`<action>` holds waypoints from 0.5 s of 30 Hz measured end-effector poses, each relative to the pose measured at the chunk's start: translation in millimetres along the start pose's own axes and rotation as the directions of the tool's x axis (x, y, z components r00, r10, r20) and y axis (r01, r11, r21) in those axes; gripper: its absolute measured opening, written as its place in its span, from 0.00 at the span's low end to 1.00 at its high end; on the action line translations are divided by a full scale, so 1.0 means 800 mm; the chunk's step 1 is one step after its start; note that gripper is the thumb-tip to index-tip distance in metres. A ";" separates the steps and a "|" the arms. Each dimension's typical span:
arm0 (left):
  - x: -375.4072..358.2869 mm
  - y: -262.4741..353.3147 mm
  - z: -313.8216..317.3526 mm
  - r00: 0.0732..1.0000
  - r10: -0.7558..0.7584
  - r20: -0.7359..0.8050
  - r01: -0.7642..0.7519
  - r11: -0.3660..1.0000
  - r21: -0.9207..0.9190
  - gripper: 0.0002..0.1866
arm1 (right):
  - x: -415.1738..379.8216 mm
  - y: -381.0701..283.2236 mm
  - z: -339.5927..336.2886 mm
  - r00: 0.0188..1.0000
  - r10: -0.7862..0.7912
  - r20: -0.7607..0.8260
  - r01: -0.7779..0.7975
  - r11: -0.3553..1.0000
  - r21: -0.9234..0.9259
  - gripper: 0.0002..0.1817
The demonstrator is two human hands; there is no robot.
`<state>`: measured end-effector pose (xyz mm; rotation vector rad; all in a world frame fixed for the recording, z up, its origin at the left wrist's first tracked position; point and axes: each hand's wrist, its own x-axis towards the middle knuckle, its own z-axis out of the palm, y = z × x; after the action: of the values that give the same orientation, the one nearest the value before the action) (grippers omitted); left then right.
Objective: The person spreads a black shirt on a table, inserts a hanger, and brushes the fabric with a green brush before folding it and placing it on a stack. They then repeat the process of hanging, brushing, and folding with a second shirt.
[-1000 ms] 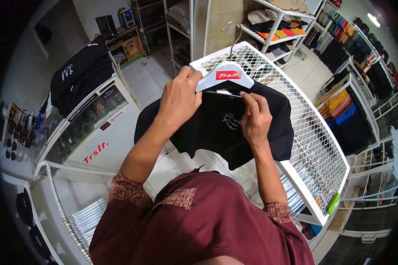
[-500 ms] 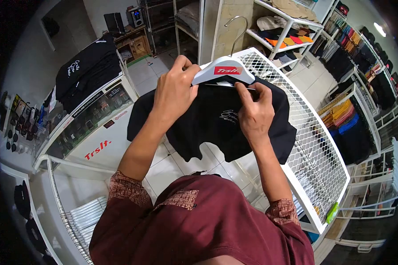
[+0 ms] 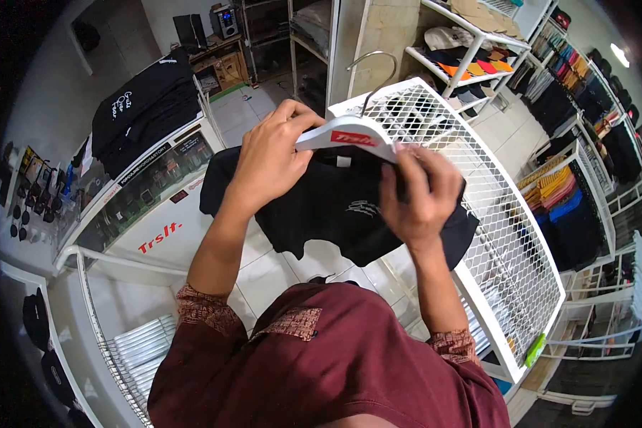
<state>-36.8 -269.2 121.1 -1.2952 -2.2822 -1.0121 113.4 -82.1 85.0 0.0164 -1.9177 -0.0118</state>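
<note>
A black T-shirt [image 3: 314, 207] with white script lettering on the chest hangs from a white hanger [image 3: 321, 135] with a red label and a metal hook. The hanger tilts down toward the right. My left hand [image 3: 274, 153] is closed round the left arm of the hanger, beside the collar. At the other end, my right hand [image 3: 424, 192] is slightly blurred, its fingers bent over the right end of the hanger and the shirt's collar and shoulder. Its thumb lies in front of the black cloth.
A white mesh-topped rack [image 3: 506, 192] stands close on the right, partly behind the shirt. On the left, a glass display counter [image 3: 150, 192] carries folded black shirts [image 3: 146, 107]. A white rail [image 3: 121, 260] runs at lower left. Clothes racks [image 3: 571, 192] line the far right.
The hanger has tipped down on its right side and shifted slightly left and lower. My right hand has moved right and down, from the collar to the hanger's right end.
</note>
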 end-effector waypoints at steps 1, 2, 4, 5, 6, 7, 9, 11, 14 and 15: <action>0.000 -0.002 -0.006 0.998 0.029 0.048 -0.026 0.998 -0.055 0.19 | 0.010 0.005 -0.009 0.999 0.024 0.040 -0.021 0.997 -0.071 0.24; 0.003 -0.004 -0.010 0.998 0.034 0.057 -0.030 0.998 -0.055 0.19 | 0.015 0.010 -0.018 0.995 0.058 0.077 -0.046 0.988 -0.146 0.25; 0.012 -0.002 -0.017 0.992 0.090 0.087 -0.083 0.994 -0.074 0.22 | 0.007 0.034 -0.039 0.915 0.120 0.386 -0.106 0.993 -0.059 0.24; 0.019 0.006 -0.020 0.992 0.027 0.120 -0.015 0.995 -0.101 0.20 | 0.007 0.037 -0.049 0.885 0.190 0.425 -0.194 0.980 -0.033 0.20; 0.029 0.020 -0.022 0.990 0.049 0.129 -0.034 0.993 -0.110 0.20 | 0.009 0.038 -0.062 0.899 0.226 0.374 -0.239 0.971 -0.013 0.20; 0.039 0.037 -0.022 0.982 0.099 0.160 -0.068 0.980 -0.186 0.20 | 0.011 0.035 -0.079 0.881 0.285 0.379 -0.287 0.956 -0.052 0.19; 0.054 0.072 0.003 0.963 0.220 0.157 -0.156 0.926 -0.345 0.22 | 0.005 0.036 -0.114 0.851 0.382 0.361 -0.356 0.924 -0.139 0.19; 0.068 0.116 0.036 0.920 0.320 0.225 -0.165 0.839 -0.519 0.21 | -0.010 0.042 -0.157 0.811 0.467 0.354 -0.415 0.884 -0.217 0.20; 0.088 0.179 0.092 0.827 0.455 0.330 -0.150 0.745 -0.651 0.19 | -0.043 0.053 -0.217 0.794 0.552 0.254 -0.471 0.823 -0.317 0.21; 0.089 0.199 0.109 0.777 0.512 0.365 -0.150 0.715 -0.683 0.18 | -0.054 0.052 -0.240 0.766 0.604 0.221 -0.526 0.786 -0.324 0.19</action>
<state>65.1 -110.0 168.8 -2.4644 -1.9317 -1.4729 308.3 -40.0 110.3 -0.7878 -2.1550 0.1722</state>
